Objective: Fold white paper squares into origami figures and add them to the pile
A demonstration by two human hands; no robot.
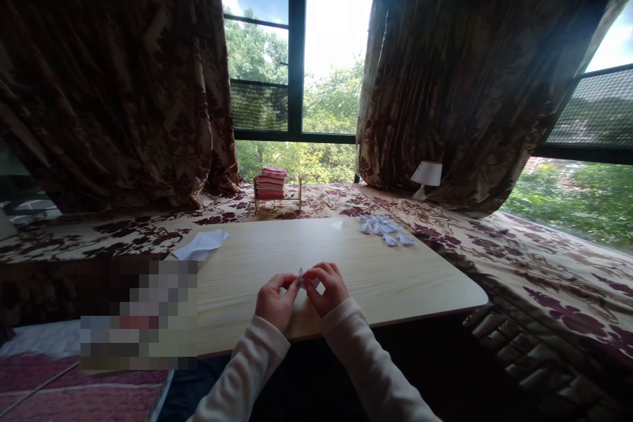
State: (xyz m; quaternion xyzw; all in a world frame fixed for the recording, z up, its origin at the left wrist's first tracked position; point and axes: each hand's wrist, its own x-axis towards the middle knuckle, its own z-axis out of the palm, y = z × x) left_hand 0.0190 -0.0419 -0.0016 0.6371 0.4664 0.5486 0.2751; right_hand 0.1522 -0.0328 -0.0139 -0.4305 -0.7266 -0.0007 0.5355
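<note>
Near the front edge of the pale wooden table (237,316), my left hand (276,300) and my right hand (326,289) meet over a small folded piece of white paper (301,273). The fingertips of both hands pinch it, and much of it is hidden behind them. At the table's far right lies a cluster of small folded paper pieces (383,227). On the far left are some flat white paper sheets (202,245). A small pale paper piece (337,225) lies near the back edge.
Behind the table runs a ledge (326,199) covered in floral cloth. On it stand a small rack (299,194) with stacked pink striped cloths (271,183) and a white lamp (428,173). A blurred-out patch (148,316) covers the table's left side. Patterned curtains (435,79) flank the window.
</note>
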